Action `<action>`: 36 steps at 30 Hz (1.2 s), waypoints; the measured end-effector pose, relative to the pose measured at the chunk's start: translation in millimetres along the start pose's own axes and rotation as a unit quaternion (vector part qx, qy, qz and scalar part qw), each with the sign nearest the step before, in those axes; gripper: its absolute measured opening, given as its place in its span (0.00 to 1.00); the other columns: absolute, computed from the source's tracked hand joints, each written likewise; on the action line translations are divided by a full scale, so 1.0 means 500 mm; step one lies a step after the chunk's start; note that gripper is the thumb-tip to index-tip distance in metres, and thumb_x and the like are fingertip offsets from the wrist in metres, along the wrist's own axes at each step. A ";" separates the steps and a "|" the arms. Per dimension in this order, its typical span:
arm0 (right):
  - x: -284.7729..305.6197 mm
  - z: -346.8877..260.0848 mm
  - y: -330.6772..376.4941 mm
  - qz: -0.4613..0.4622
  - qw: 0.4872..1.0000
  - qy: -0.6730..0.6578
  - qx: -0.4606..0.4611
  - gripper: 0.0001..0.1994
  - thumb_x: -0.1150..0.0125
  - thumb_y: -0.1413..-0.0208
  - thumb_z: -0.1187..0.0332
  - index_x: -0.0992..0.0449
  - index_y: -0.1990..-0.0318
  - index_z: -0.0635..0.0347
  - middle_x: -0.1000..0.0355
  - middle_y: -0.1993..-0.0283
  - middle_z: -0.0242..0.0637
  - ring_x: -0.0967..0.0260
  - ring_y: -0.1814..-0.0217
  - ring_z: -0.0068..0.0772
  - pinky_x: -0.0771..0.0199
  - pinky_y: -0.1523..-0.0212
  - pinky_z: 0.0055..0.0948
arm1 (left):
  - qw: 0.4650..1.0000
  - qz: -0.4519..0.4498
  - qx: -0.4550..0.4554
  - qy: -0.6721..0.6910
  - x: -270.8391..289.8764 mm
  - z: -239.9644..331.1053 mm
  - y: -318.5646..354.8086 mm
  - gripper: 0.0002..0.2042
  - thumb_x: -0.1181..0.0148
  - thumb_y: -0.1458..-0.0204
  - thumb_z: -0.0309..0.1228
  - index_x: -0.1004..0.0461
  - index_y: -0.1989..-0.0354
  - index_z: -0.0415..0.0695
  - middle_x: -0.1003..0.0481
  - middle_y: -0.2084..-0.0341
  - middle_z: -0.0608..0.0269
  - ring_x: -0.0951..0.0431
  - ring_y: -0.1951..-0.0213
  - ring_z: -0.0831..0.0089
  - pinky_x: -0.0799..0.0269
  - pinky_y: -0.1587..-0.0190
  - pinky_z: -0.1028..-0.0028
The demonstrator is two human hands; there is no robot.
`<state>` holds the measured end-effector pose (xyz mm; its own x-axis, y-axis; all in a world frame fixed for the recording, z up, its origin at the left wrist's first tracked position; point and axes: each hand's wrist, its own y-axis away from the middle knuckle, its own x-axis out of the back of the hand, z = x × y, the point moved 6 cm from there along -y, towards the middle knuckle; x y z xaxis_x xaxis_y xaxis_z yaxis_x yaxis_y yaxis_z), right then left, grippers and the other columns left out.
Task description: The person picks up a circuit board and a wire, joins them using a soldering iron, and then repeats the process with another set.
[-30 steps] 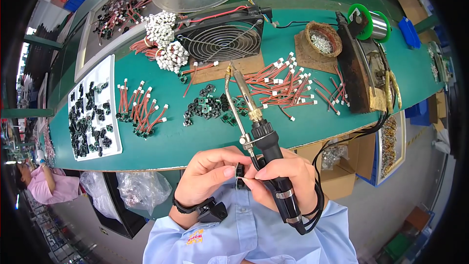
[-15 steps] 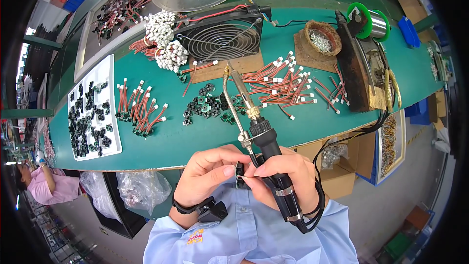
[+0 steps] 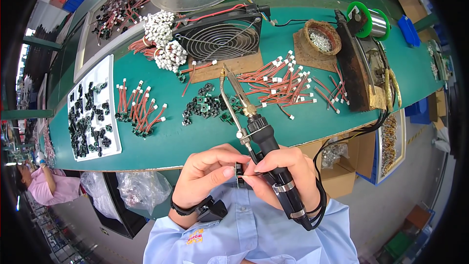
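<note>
Close to my chest, my left hand point(image 3: 201, 175) pinches a small black and green circuit-board part point(image 3: 239, 170) between thumb and fingers. My right hand point(image 3: 295, 171) is wrapped round a black soldering iron point(image 3: 266, 139) with a metal solder-feed tube point(image 3: 228, 102) clamped along it. The iron points up and away, its tip over the bench near the fan. The right thumb and fingertip also meet at the part, with a thin wire seeming to run there; fine detail is hidden. Beyond my hands lie a pile of black and green parts point(image 3: 207, 106) and red-and-black wires with white connectors point(image 3: 278, 85).
A white tray of parts point(image 3: 115, 132) and wired parts point(image 3: 141, 110) lie left. At the back stand a black fan point(image 3: 220, 39) and bundled connectors point(image 3: 171, 56). To the right are a round bowl point(image 3: 322, 39), solder spool point(image 3: 377, 23) and iron stand point(image 3: 354, 68). A person point(image 3: 51, 183) sits far left.
The soldering iron's tip has swung slightly left, its handle tilting with my right hand. My left hand keeps the part in almost the same place.
</note>
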<state>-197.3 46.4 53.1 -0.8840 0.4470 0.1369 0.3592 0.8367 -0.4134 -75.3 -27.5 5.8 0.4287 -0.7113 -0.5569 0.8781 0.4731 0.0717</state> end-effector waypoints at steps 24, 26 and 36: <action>-0.001 0.000 -0.003 -0.024 0.999 -0.014 0.032 0.19 0.36 0.63 0.83 0.33 0.62 0.60 0.31 0.73 0.34 0.36 0.80 0.34 0.38 0.79 0.27 | 0.996 0.064 0.046 0.030 0.003 -0.007 0.001 0.07 0.43 0.50 0.25 0.28 0.64 0.34 0.28 0.65 0.56 0.28 0.62 0.70 0.33 0.58 0.73; -0.001 -0.002 -0.003 -0.032 0.998 -0.015 0.045 0.19 0.36 0.64 0.83 0.33 0.61 0.60 0.31 0.73 0.34 0.37 0.80 0.34 0.38 0.79 0.28 | 0.996 0.061 0.050 0.034 0.003 -0.010 0.001 0.07 0.43 0.50 0.25 0.28 0.64 0.34 0.28 0.65 0.56 0.27 0.63 0.70 0.33 0.59 0.73; 0.002 -0.001 0.005 -0.053 0.998 -0.011 0.045 0.20 0.37 0.65 0.81 0.32 0.60 0.59 0.33 0.74 0.35 0.37 0.79 0.37 0.39 0.79 0.30 | 0.997 0.041 0.043 0.048 0.014 -0.023 0.007 0.08 0.45 0.48 0.24 0.29 0.61 0.34 0.27 0.64 0.57 0.26 0.62 0.72 0.32 0.58 0.72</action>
<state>-197.2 49.1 52.9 -0.9223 0.3493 0.1654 0.2353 0.8469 -0.4768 -71.6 -24.6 -7.4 0.4808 -0.6180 -0.6221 0.8578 0.4784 0.1877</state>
